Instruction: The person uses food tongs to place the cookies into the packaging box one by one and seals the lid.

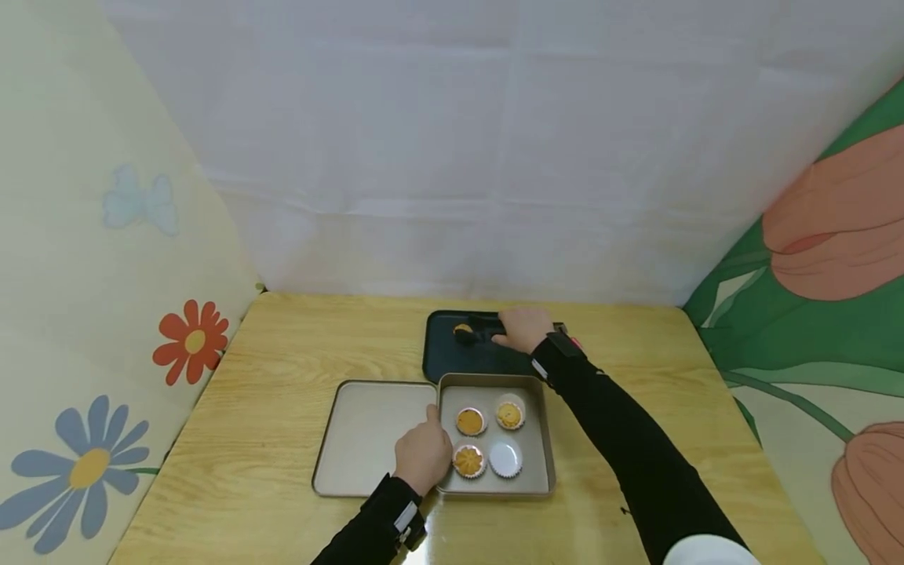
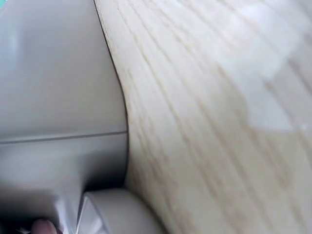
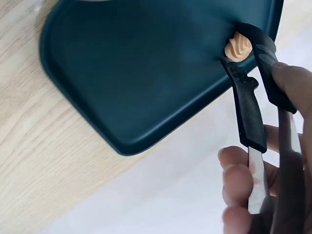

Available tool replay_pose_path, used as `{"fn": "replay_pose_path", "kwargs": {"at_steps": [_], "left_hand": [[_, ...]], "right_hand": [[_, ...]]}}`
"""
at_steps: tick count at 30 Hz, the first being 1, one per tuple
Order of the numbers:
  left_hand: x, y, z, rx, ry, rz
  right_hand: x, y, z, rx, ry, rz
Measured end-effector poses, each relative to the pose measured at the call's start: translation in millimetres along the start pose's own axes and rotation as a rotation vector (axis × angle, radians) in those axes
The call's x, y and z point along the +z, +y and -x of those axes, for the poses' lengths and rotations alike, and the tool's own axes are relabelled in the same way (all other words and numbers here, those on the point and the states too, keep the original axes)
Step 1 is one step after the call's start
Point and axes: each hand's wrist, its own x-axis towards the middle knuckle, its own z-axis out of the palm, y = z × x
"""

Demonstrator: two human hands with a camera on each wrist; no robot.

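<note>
My right hand grips black-tipped metal tongs above a dark tray. The tongs' two tips lie on either side of a small swirled cookie near the tray's edge. Whether both tips touch it, I cannot tell. My left hand holds the left wall of a square metal tin, one finger lying along the rim. Inside the tin are a round yellow cookie, a crumbly one and a swirled one, each in a white cup, plus an empty cup.
A flat metal lid lies left of the tin, close against it. The dark tray sits behind the tin on the wooden table. A white cloth wall closes off the back. A white round object shows at the bottom right.
</note>
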Motion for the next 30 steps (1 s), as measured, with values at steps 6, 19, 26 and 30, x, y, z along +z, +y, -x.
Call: {"fn": "replay_pose_path", "kwargs": {"at_steps": [6, 19, 26, 30], "left_hand": [[-0.9, 2.0, 1.4, 0.038, 0.036, -0.019], [-0.5, 2.8, 3.3, 0.029, 0.016, -0.007], [0.1, 0.7, 1.0, 0.024, -0.002, -0.011], [-2.7, -0.2, -1.2, 0.016, -0.007, -0.017]], "right_hand": [[3.4, -4.9, -6.6, -0.002, 0.006, 0.013], [2.7, -9.2, 8.7, -0.056, -0.023, 0.008], [-0.8, 3.5, 31.7, -0.013, -0.012, -0.148], [-6.1, 11.6, 41.6, -0.013, 0.013, -0.153]]}}
